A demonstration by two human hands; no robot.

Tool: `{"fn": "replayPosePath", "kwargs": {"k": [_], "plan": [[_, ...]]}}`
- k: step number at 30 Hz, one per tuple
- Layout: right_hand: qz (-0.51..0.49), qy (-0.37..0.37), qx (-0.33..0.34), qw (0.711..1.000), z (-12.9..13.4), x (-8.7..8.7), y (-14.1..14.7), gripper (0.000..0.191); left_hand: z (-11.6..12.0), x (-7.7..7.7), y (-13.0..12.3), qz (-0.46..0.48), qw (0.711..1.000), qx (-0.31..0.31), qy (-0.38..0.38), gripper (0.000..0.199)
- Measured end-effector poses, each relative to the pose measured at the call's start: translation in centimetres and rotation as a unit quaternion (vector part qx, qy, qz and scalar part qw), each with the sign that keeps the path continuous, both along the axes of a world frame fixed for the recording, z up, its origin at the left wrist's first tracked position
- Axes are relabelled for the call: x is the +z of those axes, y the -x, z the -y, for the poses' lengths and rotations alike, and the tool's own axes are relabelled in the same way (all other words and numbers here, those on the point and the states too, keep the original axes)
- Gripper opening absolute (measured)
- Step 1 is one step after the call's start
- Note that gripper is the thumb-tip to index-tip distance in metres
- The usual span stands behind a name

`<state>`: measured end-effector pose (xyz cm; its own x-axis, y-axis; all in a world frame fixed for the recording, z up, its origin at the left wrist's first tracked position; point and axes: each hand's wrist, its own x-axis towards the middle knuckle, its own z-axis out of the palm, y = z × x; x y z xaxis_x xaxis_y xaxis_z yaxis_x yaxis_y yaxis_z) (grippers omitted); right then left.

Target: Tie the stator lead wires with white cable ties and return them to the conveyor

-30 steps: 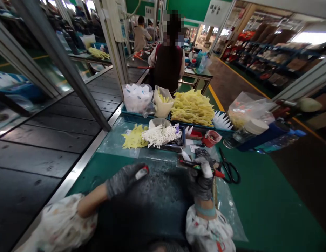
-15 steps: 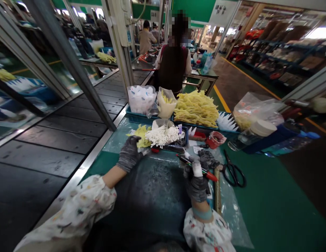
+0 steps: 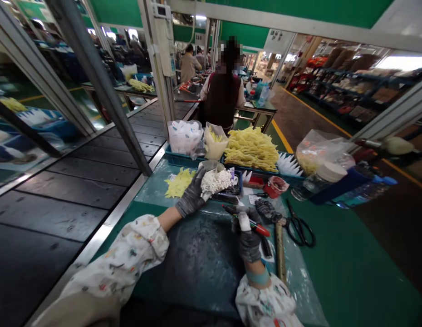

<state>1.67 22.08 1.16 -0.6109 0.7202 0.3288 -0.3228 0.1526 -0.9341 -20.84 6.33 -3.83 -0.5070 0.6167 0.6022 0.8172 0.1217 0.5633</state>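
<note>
My left hand (image 3: 193, 193), in a grey knit glove, is at the left end of a bundle of thin white sticks with rounded tips (image 3: 218, 180). Its fingers curl round that end and hide part of it. Just left of this hand lie flat yellow pieces (image 3: 179, 182). My right hand (image 3: 249, 240), also gloved and with a white wrap on the thumb, is closed round a black and red marker pen (image 3: 262, 229). A hammer (image 3: 280, 250) with a worn handle lies to the right of it.
Black scissors (image 3: 301, 229) and a red pot (image 3: 275, 186) lie at the right. Behind stand blue trays with stacked yellow pieces (image 3: 252, 147) and a bag of white pieces (image 3: 185, 136). A slanted metal post (image 3: 129, 131) rises beside the conveyor (image 3: 64, 181). A person (image 3: 221, 100) sits ahead.
My left hand has moved right from the yellow pieces to the white stick bundle. My right hand keeps the marker pen. The camera view has tilted up slightly.
</note>
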Motion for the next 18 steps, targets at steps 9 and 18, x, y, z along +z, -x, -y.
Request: {"fn": "replayPosePath", "kwargs": {"k": [9, 18], "plan": [[0.011, 0.000, 0.008, 1.000, 0.0, 0.4, -0.4, 0.037, 8.1, 2.0, 6.1, 0.150, 0.978, -0.139, -0.030, 0.085], [0.031, 0.010, 0.008, 0.999, -0.5, -0.8, -0.2, 0.033, 3.9, 6.7, 7.5, 0.096, 0.948, 0.074, 0.294, 0.084]]}}
